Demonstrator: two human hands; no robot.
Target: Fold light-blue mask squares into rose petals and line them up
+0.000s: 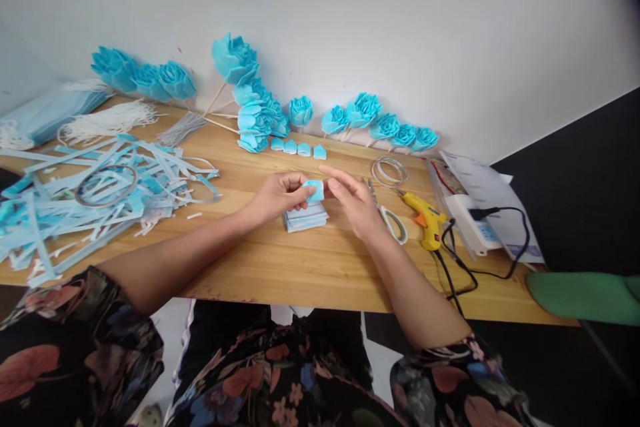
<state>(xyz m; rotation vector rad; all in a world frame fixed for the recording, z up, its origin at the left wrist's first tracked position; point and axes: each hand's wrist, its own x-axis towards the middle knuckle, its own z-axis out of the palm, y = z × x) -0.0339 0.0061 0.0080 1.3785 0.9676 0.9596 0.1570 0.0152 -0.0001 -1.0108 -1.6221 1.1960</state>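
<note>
Between the thumb and fingers of my left hand (285, 197) is a small light-blue fabric piece (315, 191), pinched at its left side. My right hand (355, 200) is at the piece's right edge, fingers stretched out and apart; whether a fingertip touches it I cannot tell. Just below the hands lies a stack of pale blue fabric squares (306, 219) on the wooden table (280, 260). Beyond them, several small folded blue pieces (303, 149) sit in a row. Scissors (395, 225) lie partly behind my right wrist.
Blue fabric flowers on sticks (364, 110) lean along the wall. A heap of blue and white strips (100, 193) covers the left side. On the right are a yellow glue gun (425, 217) with its cord, a wire coil (389, 171), a white power strip (473, 223) and a green object (580, 295).
</note>
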